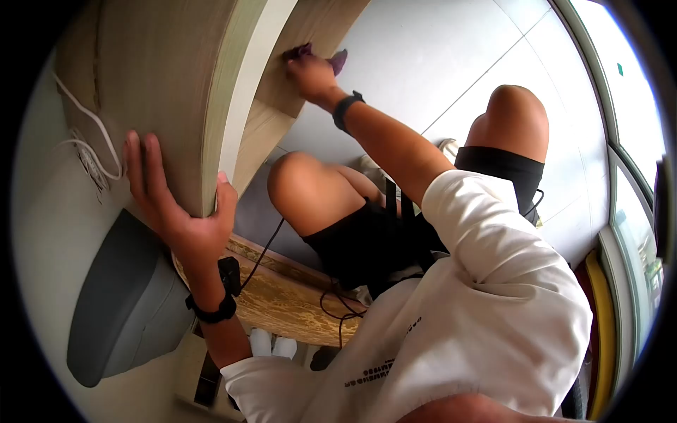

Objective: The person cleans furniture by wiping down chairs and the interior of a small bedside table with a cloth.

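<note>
Purple cloth bunched in my right hand, against the wood

My right hand (312,76) is closed around a purple cloth (340,62); one fold sticks out past my knuckles on the floor side, another shows at my fingertips. The cloth is at the low wood-grained panel (273,84) of the cabinet, beside the pale strip (248,84) along its edge. I can't tell how much of it presses on the wood.

My left hand (185,229) grips nothing loose: its fingers are spread on the broad face of the cabinet (151,77), the thumb out at the corner. I have a black band (347,113) on my right wrist and another dark one on my left.

A white cable (99,127) hangs by the wall just beyond my left fingers. Below that forearm are a grey padded piece (123,303) and gold patterned fabric (285,307), with a thin black cable (262,255) near my wrist.

My bent knees stand apart over pale floor tiles (423,49), with the window (642,84) off to my right.
</note>
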Tool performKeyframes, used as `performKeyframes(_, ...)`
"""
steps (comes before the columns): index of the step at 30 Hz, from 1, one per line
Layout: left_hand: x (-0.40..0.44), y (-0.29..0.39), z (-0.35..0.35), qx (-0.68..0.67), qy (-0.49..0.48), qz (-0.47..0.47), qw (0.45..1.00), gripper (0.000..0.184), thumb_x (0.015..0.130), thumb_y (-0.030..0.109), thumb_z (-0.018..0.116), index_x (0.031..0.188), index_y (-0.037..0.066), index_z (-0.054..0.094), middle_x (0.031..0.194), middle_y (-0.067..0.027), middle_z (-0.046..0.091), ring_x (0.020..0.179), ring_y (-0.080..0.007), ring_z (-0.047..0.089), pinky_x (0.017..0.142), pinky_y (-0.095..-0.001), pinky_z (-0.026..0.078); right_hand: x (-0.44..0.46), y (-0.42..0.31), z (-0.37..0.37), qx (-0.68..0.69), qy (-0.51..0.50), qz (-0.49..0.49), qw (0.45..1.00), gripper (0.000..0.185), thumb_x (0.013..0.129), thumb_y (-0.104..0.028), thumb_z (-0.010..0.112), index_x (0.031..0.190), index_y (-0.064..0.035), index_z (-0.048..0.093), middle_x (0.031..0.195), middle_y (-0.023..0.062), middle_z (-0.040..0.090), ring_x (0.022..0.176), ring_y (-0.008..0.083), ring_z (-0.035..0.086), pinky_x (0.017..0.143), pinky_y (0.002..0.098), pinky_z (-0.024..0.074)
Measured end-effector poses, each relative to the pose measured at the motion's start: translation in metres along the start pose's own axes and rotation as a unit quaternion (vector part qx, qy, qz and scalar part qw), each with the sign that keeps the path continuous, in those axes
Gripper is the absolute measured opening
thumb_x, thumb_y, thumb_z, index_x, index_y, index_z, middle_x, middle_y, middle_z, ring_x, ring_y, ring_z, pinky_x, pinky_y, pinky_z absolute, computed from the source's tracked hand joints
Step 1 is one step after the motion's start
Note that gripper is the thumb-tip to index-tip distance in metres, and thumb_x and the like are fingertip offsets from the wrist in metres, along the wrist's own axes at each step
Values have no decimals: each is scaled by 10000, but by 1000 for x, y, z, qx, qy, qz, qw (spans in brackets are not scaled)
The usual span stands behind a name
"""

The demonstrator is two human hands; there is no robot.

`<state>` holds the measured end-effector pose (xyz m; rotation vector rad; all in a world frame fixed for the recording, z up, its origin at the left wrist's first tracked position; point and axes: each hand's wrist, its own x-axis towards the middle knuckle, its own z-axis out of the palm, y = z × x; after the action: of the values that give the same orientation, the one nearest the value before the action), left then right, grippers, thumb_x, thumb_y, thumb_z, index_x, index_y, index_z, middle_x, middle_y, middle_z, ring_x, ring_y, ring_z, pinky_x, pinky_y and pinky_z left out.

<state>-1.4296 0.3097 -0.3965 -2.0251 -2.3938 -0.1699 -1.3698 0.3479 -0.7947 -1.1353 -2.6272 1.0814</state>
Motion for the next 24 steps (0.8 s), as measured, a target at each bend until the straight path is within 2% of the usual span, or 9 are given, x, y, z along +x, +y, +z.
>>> performKeyframes(3,-1,-3,-1,-8,-1,1,1000,794,718,101,725,1445,7,420,1499,-236,378,1384,-424,375,1113,-523,344,-16,-8,8,44,-73,-57,995,319,984,-277,440,1269,-279,583,1233,131,587,1097,416,576,872,572,479)
performKeyframes(5,-4,-4,1,-36,9,5,999,778,708,92,742,1427,26,452,1500,-214,386,1379,-416,383,1110,-513,355,14,2,-45,-146,-214,-64,964,386,959,-255,496,1338,-328,514,1315,131,551,1221,404,541,850,566,532)
performKeyframes(9,-9,-9,6,-45,36,10,998,758,704,92,753,1410,50,481,1504,-180,397,1370,-399,397,1098,-498,375,82,130,-137,-287,-42,-7,957,436,972,-330,535,1370,-157,499,1205,155,638,1088,355,620,737,478,578)
performKeyframes(10,-10,-14,10,-63,51,24,996,760,703,107,758,1412,93,487,1499,-141,412,1367,-371,407,1092,-511,373,94,142,-157,-27,-61,124,990,447,945,-301,573,1355,-136,504,1149,170,662,1022,351,646,691,471,577)
performKeyframes(11,-11,-17,11,-81,60,38,994,763,701,122,762,1415,136,493,1493,-103,426,1364,-342,418,1087,-524,372,106,142,-172,238,-87,247,935,461,918,-273,611,1339,-115,509,1094,185,685,956,348,671,646,464,576)
performKeyframes(14,-7,-2,10,-82,42,-3,996,731,746,99,764,1420,94,482,1475,-141,454,1348,-336,443,1111,-460,353,104,163,-90,-169,-18,48,984,774,752,-147,760,1430,-36,402,1043,237,688,863,356,691,650,418,568)
performKeyframes(19,-7,-13,13,-60,40,-5,997,781,671,133,706,1417,72,484,1487,-203,413,1368,-403,401,1114,-488,338,36,37,-61,-28,-196,123,972,644,823,-274,702,1402,-117,470,1122,186,674,1006,348,664,855,469,548)
performKeyframes(21,-13,-14,11,-65,55,1,996,780,666,125,708,1412,63,487,1480,-209,416,1364,-406,403,1110,-486,343,16,14,-39,-30,-176,110,978,368,916,-287,507,1244,-158,616,1225,232,633,1091,418,643,845,565,539)
performKeyframes(24,-19,-12,8,-31,32,-10,999,772,672,118,716,1408,62,489,1476,-212,419,1358,-408,406,1101,-486,351,-30,-25,-38,-20,-392,54,918,436,770,-203,572,1175,-74,668,1236,199,653,1172,337,624,941,425,525)
